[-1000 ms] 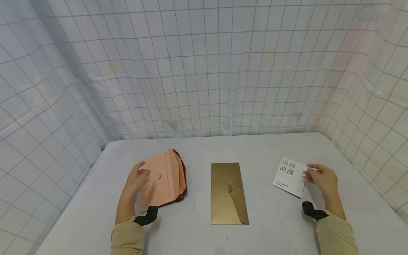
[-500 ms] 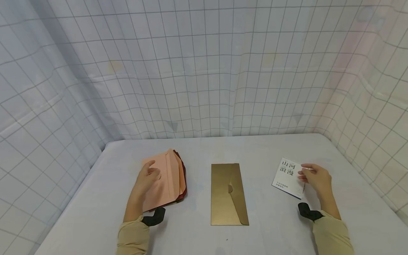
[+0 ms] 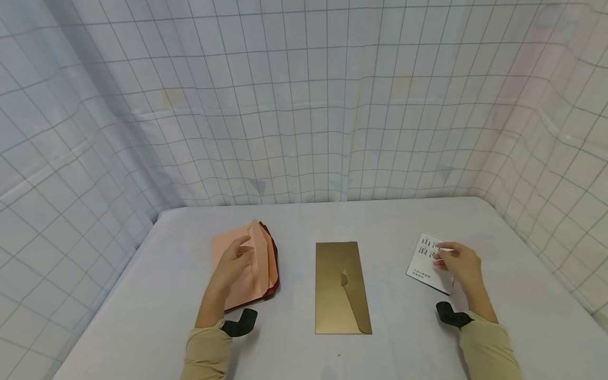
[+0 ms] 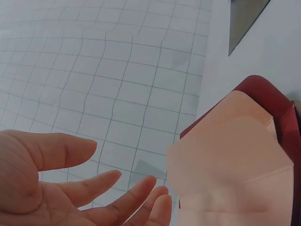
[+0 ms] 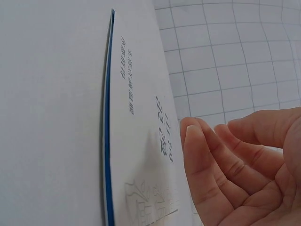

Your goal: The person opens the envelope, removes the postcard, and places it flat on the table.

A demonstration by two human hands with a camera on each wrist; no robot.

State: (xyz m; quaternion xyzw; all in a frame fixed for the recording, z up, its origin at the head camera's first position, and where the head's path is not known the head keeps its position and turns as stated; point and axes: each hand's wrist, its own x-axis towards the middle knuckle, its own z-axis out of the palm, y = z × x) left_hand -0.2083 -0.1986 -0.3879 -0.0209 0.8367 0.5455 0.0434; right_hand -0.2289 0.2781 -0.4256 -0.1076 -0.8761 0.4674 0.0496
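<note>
My left hand (image 3: 230, 267) hovers over a stack of pink envelopes (image 3: 247, 291), its fingers spread and loosely bent with nothing between them. In the left wrist view, the thumb and fingertips stand apart from the top pink envelope (image 4: 225, 155), and a dark red envelope (image 4: 261, 89) peeks out beneath it. On the right, a thin white booklet (image 3: 421, 268) with dark characters on its cover lies flat. Over its right side is my right hand (image 3: 464, 267), fingers loosely curled and holding nothing. The right wrist view shows the booklet's blue edge (image 5: 108, 141); the hand covers part of its title.
A gold envelope (image 3: 339, 295) lies in the middle of the white table (image 3: 294, 348), between the two hands. White gridded curtains (image 3: 304, 105) enclose the table at the back and both sides. Black straps (image 3: 239, 323) circle both wrists.
My left hand has moved right, farther over the pink envelopes. My right hand has shifted left from the booklet's edge to over its cover. The envelopes and booklet stay in place.
</note>
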